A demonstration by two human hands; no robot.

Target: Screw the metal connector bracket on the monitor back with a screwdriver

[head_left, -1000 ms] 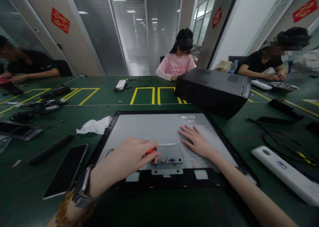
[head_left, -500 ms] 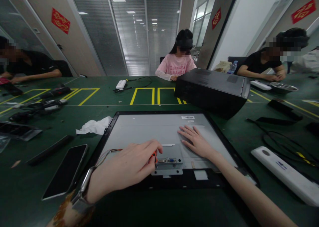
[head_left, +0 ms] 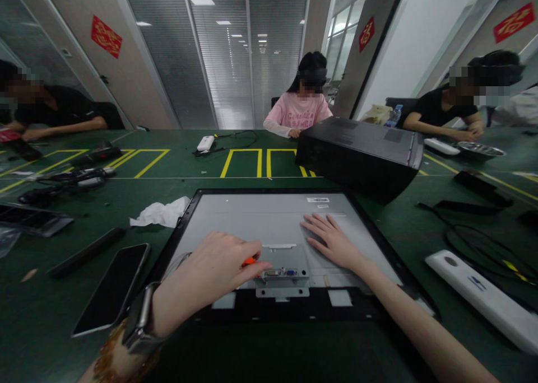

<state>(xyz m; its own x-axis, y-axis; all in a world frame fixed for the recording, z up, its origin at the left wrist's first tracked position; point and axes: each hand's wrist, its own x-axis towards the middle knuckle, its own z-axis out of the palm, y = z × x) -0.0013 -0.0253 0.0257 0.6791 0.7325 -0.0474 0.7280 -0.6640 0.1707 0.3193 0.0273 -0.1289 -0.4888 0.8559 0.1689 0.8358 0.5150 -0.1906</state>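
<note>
A flat display panel (head_left: 235, 209) with a grey metal back and black frame lies before me, its lower edge towards me. My left hand (head_left: 216, 262) is closed in a pinch on an orange-handled tool (head_left: 249, 261); fingers cover most of it, so its kind is unclear. It is beside the left end of a metal bracket (head_left: 282, 291) with a white video port (head_left: 273, 272) and a blue video port (head_left: 291, 272). Thin cables (head_left: 179, 264) run under this hand. Open, with fingers spread, my right hand (head_left: 332, 240) rests flat on the panel's right half.
A phone (head_left: 111, 290) and black bar (head_left: 86, 253) lie left, near crumpled tissue (head_left: 162, 212). A large black case (head_left: 357, 153) stands behind the panel. At right are a long white device (head_left: 479, 293) and black cables (head_left: 466, 226). Several people sit around the green table (head_left: 180, 162).
My left hand has shifted slightly left and turned, with the orange-handled tool in it, so more of the bracket and its ports shows. My right hand stays in place.
</note>
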